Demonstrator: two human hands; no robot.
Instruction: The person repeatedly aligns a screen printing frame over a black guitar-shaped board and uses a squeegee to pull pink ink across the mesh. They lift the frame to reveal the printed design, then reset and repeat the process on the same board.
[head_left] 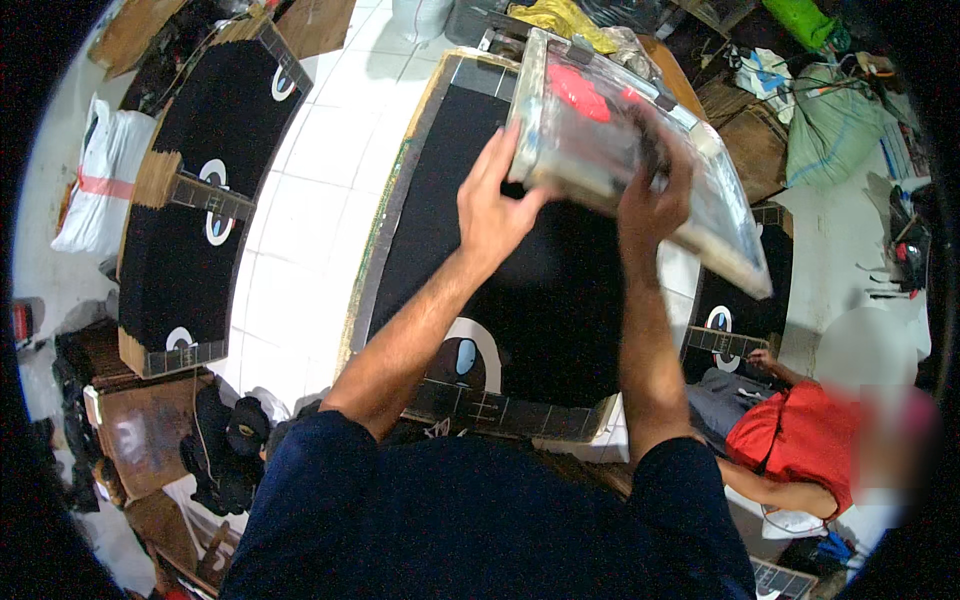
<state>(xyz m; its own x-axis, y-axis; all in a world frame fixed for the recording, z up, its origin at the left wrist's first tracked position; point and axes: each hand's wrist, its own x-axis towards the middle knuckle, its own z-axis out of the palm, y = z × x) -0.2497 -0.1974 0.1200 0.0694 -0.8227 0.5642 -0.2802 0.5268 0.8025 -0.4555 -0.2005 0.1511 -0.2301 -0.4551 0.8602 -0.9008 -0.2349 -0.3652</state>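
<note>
While both forearms rise from the lower edge of the frame out of dark blue sleeves, the hands are clamped on a wooden-framed printing screen [640, 150] held tilted in the upper centre of the frame; the left hand [495, 205] grips the screen's near left edge with fingers curled up onto the frame, and the right hand [650, 195] holds its lower side further right, fingers spread against the mesh; the two hands sit apart, one at each side of the frame's lower edge; the screen is raised off the surface below, its far right corner dipping toward the right of the frame, and a patch of red ink [580, 92] shows on the mesh near its upper left part; under it, in the middle of the frame, lies a long bench [400, 210] covered with black fabric [560, 300], and a white round print with a blue figure [465, 358] shows on the fabric at lower centre, near the left forearm; a second bench [160, 180] with black fabric and similar white prints stands at the upper left, across a strip of white tiled floor [310, 220]; at the lower right a person in a red shirt [795, 445] sits beside another black panel bearing a print; a green sack [835, 130] and a yellow cloth [565, 18] lie among clutter along the upper edge
</note>
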